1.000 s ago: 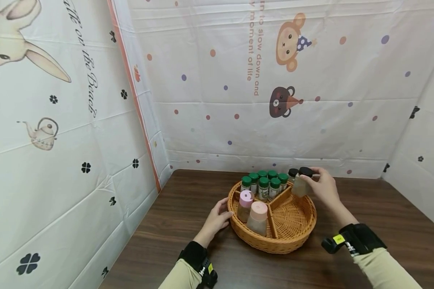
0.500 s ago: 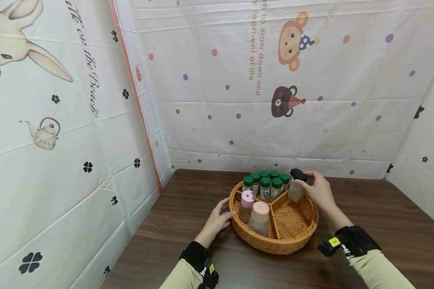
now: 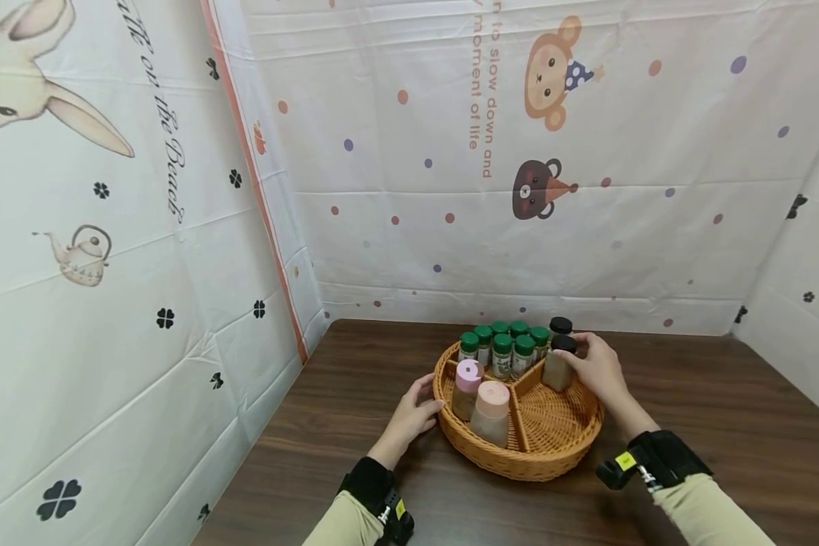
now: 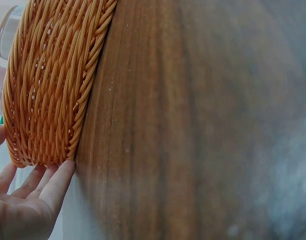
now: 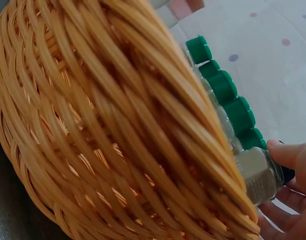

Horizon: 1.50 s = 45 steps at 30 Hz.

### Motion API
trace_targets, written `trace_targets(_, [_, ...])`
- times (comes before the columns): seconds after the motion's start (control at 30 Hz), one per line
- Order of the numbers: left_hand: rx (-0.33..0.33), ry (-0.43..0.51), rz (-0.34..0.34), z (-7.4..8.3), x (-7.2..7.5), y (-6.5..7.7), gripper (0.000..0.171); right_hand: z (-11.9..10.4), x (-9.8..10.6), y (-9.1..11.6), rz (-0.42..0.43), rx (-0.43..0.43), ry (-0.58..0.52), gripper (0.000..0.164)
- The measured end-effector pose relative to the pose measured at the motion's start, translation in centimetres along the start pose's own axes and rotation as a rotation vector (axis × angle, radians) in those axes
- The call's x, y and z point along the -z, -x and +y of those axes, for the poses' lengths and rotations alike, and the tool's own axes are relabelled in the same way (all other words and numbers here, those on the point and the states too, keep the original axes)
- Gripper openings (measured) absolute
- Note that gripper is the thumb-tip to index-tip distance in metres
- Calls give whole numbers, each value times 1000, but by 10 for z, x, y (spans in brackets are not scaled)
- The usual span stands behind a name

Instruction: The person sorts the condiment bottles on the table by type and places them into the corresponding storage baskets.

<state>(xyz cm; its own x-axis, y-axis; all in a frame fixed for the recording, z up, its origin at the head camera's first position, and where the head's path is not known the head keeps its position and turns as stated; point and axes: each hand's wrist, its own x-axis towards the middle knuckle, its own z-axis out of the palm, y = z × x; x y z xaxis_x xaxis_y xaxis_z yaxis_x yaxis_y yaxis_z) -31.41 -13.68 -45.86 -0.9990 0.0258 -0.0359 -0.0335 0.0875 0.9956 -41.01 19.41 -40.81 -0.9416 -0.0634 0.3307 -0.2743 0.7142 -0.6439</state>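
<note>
A round wicker basket (image 3: 519, 464) with divided compartments stands on the table. My right hand (image 3: 602, 370) pinches a spice jar (image 3: 556, 373) near its black lid, low in the right compartment, beside the divider. In the right wrist view the jar's glass (image 5: 259, 175) shows above the basket rim. Another black-lidded jar (image 3: 561, 325) stands just behind it, mostly hidden. The fingers of my left hand (image 3: 409, 417) lie fairly straight against the basket's left wall, and its thumb is by the rim; the left wrist view shows the fingertips (image 4: 67, 167) touching the weave.
Several green-capped jars (image 3: 502, 356) fill the back compartment. A pink-lidded jar (image 3: 467, 390) and a peach-lidded shaker (image 3: 491, 415) stand in the left one. Dark wooden table (image 3: 314, 425) surrounds the basket; a printed white cloth (image 3: 396, 258) hangs behind.
My right hand has brought the black-lidded jar left and down into the right compartment; the jar, tilted half a second ago, is now more upright. The left hand stays at the basket.
</note>
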Motion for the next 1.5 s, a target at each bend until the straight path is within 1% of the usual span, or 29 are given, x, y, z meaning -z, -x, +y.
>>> trace_targets(0.2, [-8,4,-9,0,1,1,58,-3,3,-1,-12,40,42,64])
trace_targets(0.33, [-12,0,-9,0,2,1,58,-3,10,-6,15,63,28,65])
trace_targets(0.47, [-9,-4,-3,0,2,1,58,0,14,-17,58,78,18,56])
trace_targets(0.57, [-4,-8,0,1,2,1,58,4,16,-26,61,71,46,49])
trace_targets(0.63, [-1,-9,0,1,1,2,57,8,17,-32,41,74,62,49])
trace_targets(0.7, [3,-9,3,1,0,2,57,11,16,-38,3,92,79,50])
trace_targets(0.8, [3,-5,3,1,-1,2,57,17,15,-45,-79,131,120,50])
trace_targets(0.9, [0,-4,1,1,-2,2,57,22,14,-50,-164,166,194,48])
trace_targets(0.97, [-2,-4,-2,1,-3,2,57,25,13,-52,-198,178,223,46])
trace_targets(1.03, [-4,-4,0,1,-3,2,57,26,12,-53,-212,185,226,45])
trace_targets(1.13, [-10,-4,1,2,-3,2,57,26,11,-53,-195,166,195,43])
trace_targets(1.3, [-8,-6,-4,2,-3,2,57,29,11,-52,-124,118,175,33])
trace_targets(1.4, [-6,-11,1,1,-2,2,58,33,12,-51,-87,113,171,29])
trace_targets(1.5, [-6,-16,2,1,-1,1,58,38,12,-50,-74,117,159,31])
